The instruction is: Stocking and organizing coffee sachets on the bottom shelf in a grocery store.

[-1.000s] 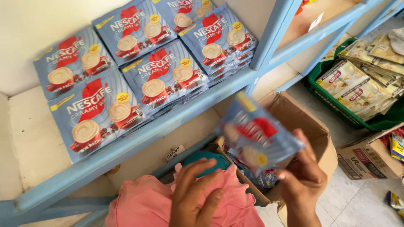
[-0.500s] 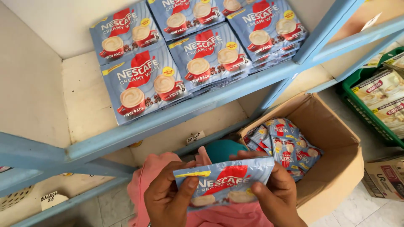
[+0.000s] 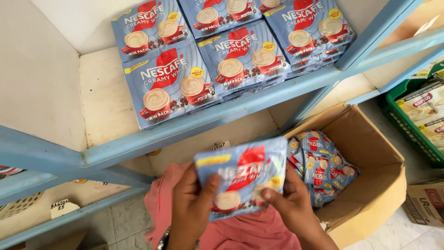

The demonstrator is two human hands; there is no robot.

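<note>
Both my hands hold one light-blue coffee sachet pack (image 3: 243, 178) with red and white print, low in the middle of the view. My left hand (image 3: 192, 208) grips its left edge, thumb across the front. My right hand (image 3: 291, 206) grips its lower right corner. Pink cloth (image 3: 259, 231) over my lap lies under the hands. Above, several matching packs (image 3: 169, 85) lie flat in rows on a white shelf board (image 3: 104, 99) behind a light-blue rail (image 3: 217, 118). To the right, an open cardboard box (image 3: 374, 185) on the floor holds more of these packs (image 3: 323, 169).
A green crate (image 3: 407, 127) with beige sachet packs stands at the right edge. Another small carton (image 3: 425, 203) sits at the lower right on the tiled floor. A lower shelf at the left carries paper tags (image 3: 62, 206) and a woven basket (image 3: 18, 206).
The view has shifted slightly left and closer. The pack has risen in front of me and tilted upright, with both hands still on it.
</note>
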